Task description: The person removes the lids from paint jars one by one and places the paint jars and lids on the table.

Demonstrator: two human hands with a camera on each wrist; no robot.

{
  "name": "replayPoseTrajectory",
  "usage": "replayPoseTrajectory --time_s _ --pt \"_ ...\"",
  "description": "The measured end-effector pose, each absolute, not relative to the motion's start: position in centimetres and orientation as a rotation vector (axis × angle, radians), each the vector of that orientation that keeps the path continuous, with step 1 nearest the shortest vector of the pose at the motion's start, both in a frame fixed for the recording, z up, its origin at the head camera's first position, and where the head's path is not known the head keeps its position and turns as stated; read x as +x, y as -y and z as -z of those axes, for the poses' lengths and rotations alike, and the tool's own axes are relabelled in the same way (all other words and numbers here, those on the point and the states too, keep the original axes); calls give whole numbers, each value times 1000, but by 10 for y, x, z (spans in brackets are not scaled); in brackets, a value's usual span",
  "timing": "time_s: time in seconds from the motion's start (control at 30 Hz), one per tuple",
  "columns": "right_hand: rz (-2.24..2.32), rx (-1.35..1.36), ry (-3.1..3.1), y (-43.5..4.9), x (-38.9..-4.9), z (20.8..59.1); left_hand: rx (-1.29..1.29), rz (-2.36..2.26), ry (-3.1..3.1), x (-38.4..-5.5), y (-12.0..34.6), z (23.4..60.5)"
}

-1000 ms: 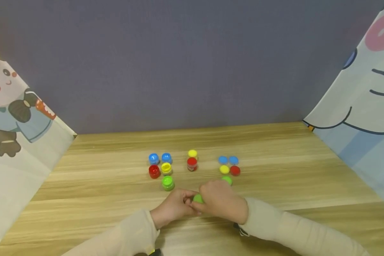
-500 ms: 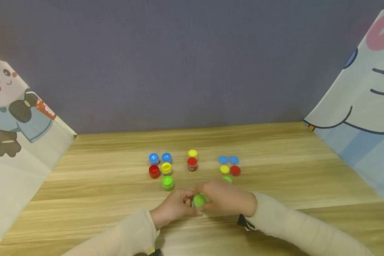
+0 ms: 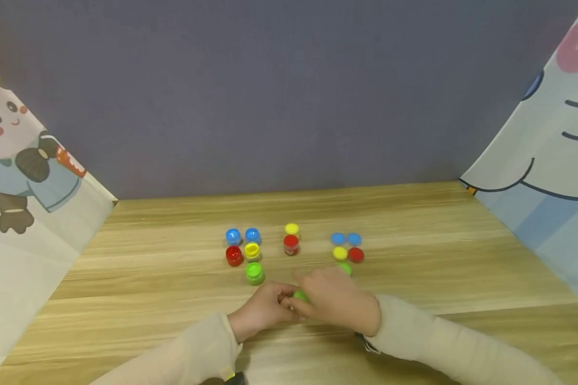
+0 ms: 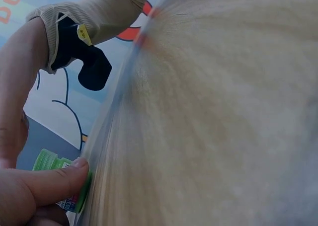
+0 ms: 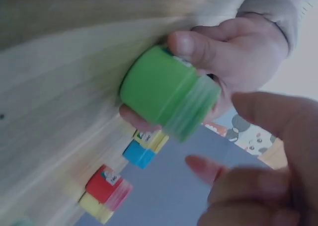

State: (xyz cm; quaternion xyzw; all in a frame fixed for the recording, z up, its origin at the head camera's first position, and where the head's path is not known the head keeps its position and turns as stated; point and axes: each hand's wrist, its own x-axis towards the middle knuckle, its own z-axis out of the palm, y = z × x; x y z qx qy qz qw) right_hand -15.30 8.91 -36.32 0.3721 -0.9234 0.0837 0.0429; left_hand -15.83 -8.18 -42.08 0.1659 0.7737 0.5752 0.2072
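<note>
My left hand (image 3: 266,309) grips a small green jar (image 5: 154,87) by its labelled body, low over the table, thumb on one side and fingers on the other. The jar's ribbed top (image 5: 191,109) faces my right hand. Around that top my right hand (image 3: 338,300) stands with curved, spread fingers; in the right wrist view a gap shows between the fingertips and the ribbed edge. From the head, the right hand covers much of the green top. The left wrist view shows the jar's ribbed end (image 4: 45,160) and my left thumb across its label.
Left of centre stand lidless jars: two blue (image 3: 233,237), one red (image 3: 234,256), one yellow (image 3: 252,252), one green (image 3: 255,273). A lidded red jar (image 3: 291,245) and yellow jar (image 3: 291,229) stand mid-table. Lids lie rightward: two blue (image 3: 338,239), yellow (image 3: 340,253), red (image 3: 356,254), green (image 3: 345,269).
My right hand drew back to the right, baring the jar's green top, then came back over it. My left hand keeps its hold on the jar, and the view has shifted slightly.
</note>
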Motion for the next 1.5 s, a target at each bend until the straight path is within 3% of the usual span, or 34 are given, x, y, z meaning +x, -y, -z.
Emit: replayPoseTrajectory --time_s 0.2,0.63,0.9,1.23,1.5 --pt "-58 959 2815 -84 -151 365 447 -1611 -2143 -159 81 422" --pt "-126 987 2961 -81 -154 362 465 -1605 -2140 -158 81 420" --pt "-430 1198 2986 -92 -158 363 498 -1617 -2131 -157 83 421" --pt "-481 1453 2924 -100 -160 357 454 -1595 -2151 -157 83 421" --pt "-207 1091 2806 -89 -149 367 456 -1624 -2140 -158 82 421"
